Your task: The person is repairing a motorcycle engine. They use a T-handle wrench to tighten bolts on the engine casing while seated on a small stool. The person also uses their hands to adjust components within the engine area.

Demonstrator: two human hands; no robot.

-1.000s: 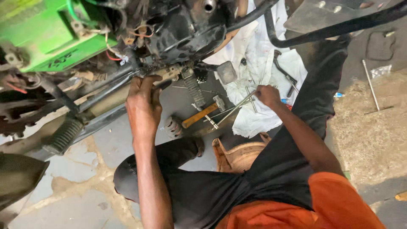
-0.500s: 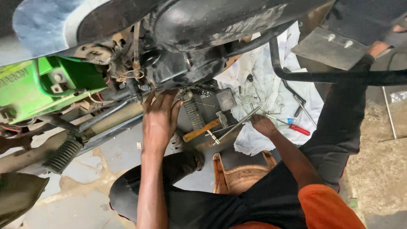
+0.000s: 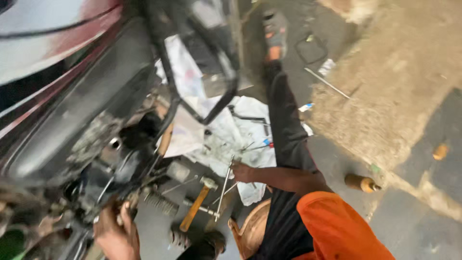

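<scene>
My left hand (image 3: pixel 114 235) is at the bottom left, its fingers up against the dirty underside of a motorcycle engine (image 3: pixel 113 159). Blur hides whether it grips anything. My right hand (image 3: pixel 243 172) reaches out over the floor with its fingers closed around the upper end of a long thin metal rod (image 3: pixel 222 192). The rod slants down toward a hammer with a wooden handle (image 3: pixel 195 208) lying on the concrete. Just beyond the right hand, a crumpled white cloth (image 3: pixel 219 127) carries several small tools.
The motorcycle's dark body and frame (image 3: pixel 72 110) fill the upper left. My leg in black trousers (image 3: pixel 285 120) stretches away across the floor. A brown bottle (image 3: pixel 361 183) lies at the right beside a rough concrete slab (image 3: pixel 394 82). A coil spring (image 3: pixel 161 204) lies near the hammer.
The view has swung right and tilted, blurring the motorcycle. My right hand has closed on the thin rod near the cloth's edge. My left hand stays at the engine's underside.
</scene>
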